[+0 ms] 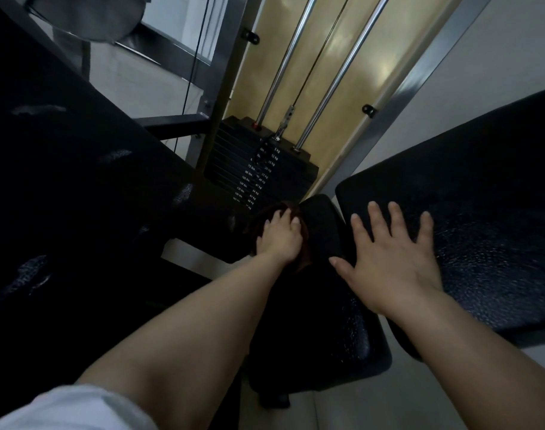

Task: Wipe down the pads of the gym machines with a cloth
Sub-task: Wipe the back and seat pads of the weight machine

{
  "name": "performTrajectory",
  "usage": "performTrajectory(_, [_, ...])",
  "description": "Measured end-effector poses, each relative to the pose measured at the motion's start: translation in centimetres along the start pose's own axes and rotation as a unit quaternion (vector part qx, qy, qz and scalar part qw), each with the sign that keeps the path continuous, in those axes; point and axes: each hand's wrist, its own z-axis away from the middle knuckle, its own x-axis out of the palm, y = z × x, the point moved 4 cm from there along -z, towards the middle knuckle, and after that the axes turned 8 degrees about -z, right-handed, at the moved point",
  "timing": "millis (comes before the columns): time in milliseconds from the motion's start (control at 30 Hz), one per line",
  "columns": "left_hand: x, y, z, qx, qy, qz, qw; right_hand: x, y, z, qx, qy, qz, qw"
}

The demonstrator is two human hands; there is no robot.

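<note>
Left hand (280, 238) presses cloth (299, 259) down; right hand (392, 252) splayed on pad (482, 218).

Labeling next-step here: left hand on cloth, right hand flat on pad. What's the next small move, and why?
Probably drag the cloth toward the body along the narrow middle pad: the left hand presses it at the far end, the right hand braces flat on the right pad.

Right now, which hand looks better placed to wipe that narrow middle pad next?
Probably the left hand: it presses the dark cloth against the middle pad. The right hand lies flat and empty on the right pad.
</note>
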Motion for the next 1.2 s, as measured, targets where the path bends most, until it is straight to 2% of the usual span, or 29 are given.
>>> performTrajectory(167, [0.8, -0.6, 9.5, -0.05, -0.001, -0.017, 0.999, 0.0, -0.1, -0.1, 0.001, -0.003, 0.003, 1.0])
performTrajectory(333, [1.8, -1.1, 18.6, -0.047, -0.033, -0.037, 0.998, -0.2, -0.1, 0.1, 0.005, -0.009, 0.007, 1.0])
performTrajectory(467, [1.4, -0.4, 16.4, -0.084, -0.024, -0.029, 0.996, -0.2, -0.1, 0.2, 0.006, -0.009, 0.01, 1.0])
performTrajectory(700, [-0.3, 1.1, 2.9, -0.1, -0.001, 0.004, 0.995, -0.1, 0.0, 0.1, 0.006, -0.004, 0.006, 1.0])
performTrajectory(833, [-0.6, 0.2, -1.6, -0.121, -0.008, 0.011, 0.993, -0.1, -0.1, 0.1, 0.004, -0.003, 0.001, 1.0])
performTrajectory(933, [-0.6, -0.2, -1.8, -0.119, -0.008, 0.02, 0.993, -0.2, -0.1, 0.1, 0.004, -0.002, -0.001, 1.0])
performTrajectory(1033, [-0.8, -0.6, 0.7, -0.098, 0.027, 0.039, 0.994, -0.1, -0.1, 0.0, 0.004, -0.002, -0.007, 1.0])
performTrajectory(1200, [0.6, -1.5, 7.0, -0.138, 0.026, 0.027, 0.99, -0.1, -0.2, 0.0, 0.005, -0.002, -0.004, 1.0])
